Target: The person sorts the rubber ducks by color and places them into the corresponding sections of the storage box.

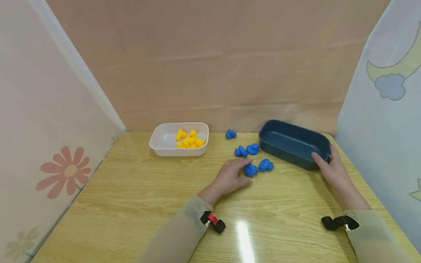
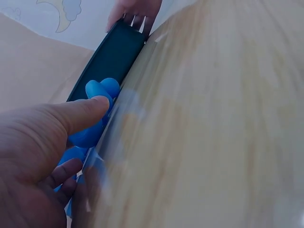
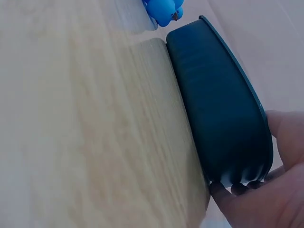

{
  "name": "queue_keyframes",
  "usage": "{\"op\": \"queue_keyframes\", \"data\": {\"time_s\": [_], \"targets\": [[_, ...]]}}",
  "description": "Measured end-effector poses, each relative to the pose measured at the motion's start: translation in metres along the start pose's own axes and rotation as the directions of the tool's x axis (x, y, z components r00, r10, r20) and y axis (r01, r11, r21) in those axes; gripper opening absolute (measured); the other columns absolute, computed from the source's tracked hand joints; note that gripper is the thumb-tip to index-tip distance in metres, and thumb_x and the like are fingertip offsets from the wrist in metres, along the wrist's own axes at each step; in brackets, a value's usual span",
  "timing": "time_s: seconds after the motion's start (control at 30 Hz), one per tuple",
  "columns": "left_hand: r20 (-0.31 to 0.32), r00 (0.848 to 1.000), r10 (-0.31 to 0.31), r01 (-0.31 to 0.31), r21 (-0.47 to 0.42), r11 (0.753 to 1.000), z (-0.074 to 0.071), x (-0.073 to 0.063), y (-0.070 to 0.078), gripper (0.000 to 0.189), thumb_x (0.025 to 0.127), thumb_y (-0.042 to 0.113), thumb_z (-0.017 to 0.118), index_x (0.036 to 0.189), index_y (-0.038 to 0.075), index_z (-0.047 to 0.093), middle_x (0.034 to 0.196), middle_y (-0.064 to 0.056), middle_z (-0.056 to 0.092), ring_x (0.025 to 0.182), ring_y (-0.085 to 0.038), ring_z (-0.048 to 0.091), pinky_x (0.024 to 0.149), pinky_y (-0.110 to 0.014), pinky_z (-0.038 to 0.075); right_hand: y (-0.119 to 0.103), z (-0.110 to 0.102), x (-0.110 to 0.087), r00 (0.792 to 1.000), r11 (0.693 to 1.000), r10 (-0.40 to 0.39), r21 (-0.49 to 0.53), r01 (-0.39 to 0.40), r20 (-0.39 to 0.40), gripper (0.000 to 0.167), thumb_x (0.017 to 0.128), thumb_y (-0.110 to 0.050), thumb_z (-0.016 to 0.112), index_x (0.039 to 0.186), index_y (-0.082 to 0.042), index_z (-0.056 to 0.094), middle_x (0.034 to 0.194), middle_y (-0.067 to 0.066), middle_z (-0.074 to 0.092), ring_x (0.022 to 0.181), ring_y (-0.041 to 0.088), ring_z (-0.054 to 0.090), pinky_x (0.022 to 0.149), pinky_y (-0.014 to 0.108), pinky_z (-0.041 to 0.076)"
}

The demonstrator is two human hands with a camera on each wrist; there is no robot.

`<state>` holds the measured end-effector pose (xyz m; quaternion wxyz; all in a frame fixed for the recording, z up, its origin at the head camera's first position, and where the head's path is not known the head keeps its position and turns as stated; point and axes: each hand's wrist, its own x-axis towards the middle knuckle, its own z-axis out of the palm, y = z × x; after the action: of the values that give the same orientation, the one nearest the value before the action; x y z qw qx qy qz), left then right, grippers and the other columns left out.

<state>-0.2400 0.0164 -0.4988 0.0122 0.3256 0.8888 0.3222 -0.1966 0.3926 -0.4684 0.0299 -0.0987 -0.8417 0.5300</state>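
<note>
My left hand reaches around a blue toy duck, thumb on the near side and fingers on the far side. A gap shows between the thumb and the duck in the head view. Right beside it lies another blue toy duck. With thumb over the rim and fingers outside, my right hand grips the right end of a dark blue bin. This bin's visible inside holds nothing. In the right wrist view, the fingers press the end wall of the bin.
A white bin with several yellow toy ducks stands at the back left. More blue ducks lie between the bins, including one near the back edge. Printed cloth walls flank the wooden table.
</note>
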Motion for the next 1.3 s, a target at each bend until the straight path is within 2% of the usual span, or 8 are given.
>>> {"op": "queue_keyframes", "data": {"time_s": [0.27, 0.4, 0.57, 0.77, 0.93, 1.13, 1.3], "targets": [[-0.014, 1.000, -0.022, 0.022, 0.035, 0.999, 0.004, 0.002, 0.002, 0.072, 0.097, 0.034, 0.089, 0.162, 0.024, 0.059, 0.162, 0.004, 0.059, 0.152, -0.022, 0.049, 0.129, -0.044, 0.034, 0.002, 0.006, -0.002, 0.999, 1.000, -0.023, 0.015, 0.024, -0.035, 0.104, 0.114, -0.058, 0.049, 0.170, -0.013, -0.026, 0.178, 0.017, -0.027, 0.163, 0.051, -0.013, 0.129, 0.070, 0.005], [-0.027, 0.999, -0.041, 0.042, 0.041, 0.998, 0.005, 0.002, 0.003, 0.069, 0.097, 0.033, 0.089, 0.160, 0.025, 0.060, 0.162, 0.004, 0.059, 0.151, -0.021, 0.050, 0.127, -0.044, 0.036, -0.001, 0.008, 0.001, 0.999, 0.999, -0.039, -0.004, 0.039, -0.034, 0.109, 0.111, -0.062, 0.053, 0.171, -0.014, -0.024, 0.179, 0.018, -0.021, 0.164, 0.049, -0.011, 0.129, 0.070, 0.005], [-0.044, 0.998, -0.046, 0.049, 0.064, 0.997, 0.006, 0.003, 0.005, 0.067, 0.098, 0.033, 0.089, 0.158, 0.025, 0.062, 0.160, 0.003, 0.060, 0.148, -0.022, 0.052, 0.125, -0.045, 0.039, 0.000, 0.006, 0.007, 0.999, 0.999, -0.045, -0.001, 0.045, -0.016, 0.109, 0.111, -0.060, 0.056, 0.173, -0.016, -0.021, 0.180, 0.019, -0.017, 0.164, 0.051, -0.009, 0.130, 0.070, 0.003], [-0.063, 0.996, -0.065, 0.070, 0.083, 0.994, 0.011, 0.004, 0.007, 0.066, 0.097, 0.035, 0.089, 0.157, 0.027, 0.063, 0.157, 0.003, 0.062, 0.141, -0.024, 0.056, 0.122, -0.046, 0.042, 0.003, 0.004, 0.011, 0.999, 0.999, -0.034, 0.002, 0.034, 0.003, 0.108, 0.110, -0.061, 0.057, 0.174, -0.019, -0.020, 0.180, 0.021, -0.017, 0.163, 0.056, -0.007, 0.128, 0.073, 0.005], [-0.081, 0.995, -0.066, 0.075, 0.113, 0.991, 0.011, 0.003, 0.010, 0.063, 0.097, 0.036, 0.089, 0.155, 0.026, 0.065, 0.154, 0.001, 0.064, 0.138, -0.024, 0.057, 0.120, -0.046, 0.043, 0.001, 0.003, 0.013, 0.998, 0.998, -0.050, 0.025, 0.049, 0.033, 0.106, 0.111, -0.058, 0.057, 0.174, -0.020, -0.020, 0.180, 0.017, -0.021, 0.162, 0.057, -0.007, 0.128, 0.072, 0.004], [-0.080, 0.995, -0.061, 0.073, 0.146, 0.987, 0.009, 0.003, 0.015, 0.061, 0.099, 0.037, 0.087, 0.155, 0.025, 0.065, 0.151, 0.000, 0.066, 0.140, -0.025, 0.057, 0.121, -0.048, 0.043, 0.003, 0.002, 0.017, 0.996, 0.997, -0.058, 0.058, 0.054, 0.061, 0.104, 0.112, -0.056, 0.057, 0.173, -0.022, -0.021, 0.180, 0.015, -0.023, 0.163, 0.054, -0.012, 0.129, 0.070, 0.000], [-0.084, 0.995, -0.061, 0.073, 0.137, 0.988, 0.009, 0.002, 0.014, 0.063, 0.099, 0.036, 0.087, 0.156, 0.025, 0.063, 0.155, 0.004, 0.064, 0.145, -0.023, 0.055, 0.124, -0.049, 0.040, 0.006, 0.004, 0.023, 0.997, 0.994, -0.069, 0.089, 0.064, 0.047, 0.102, 0.113, -0.054, 0.056, 0.175, -0.019, -0.017, 0.181, 0.019, -0.015, 0.165, 0.047, -0.010, 0.132, 0.063, -0.001]]}}
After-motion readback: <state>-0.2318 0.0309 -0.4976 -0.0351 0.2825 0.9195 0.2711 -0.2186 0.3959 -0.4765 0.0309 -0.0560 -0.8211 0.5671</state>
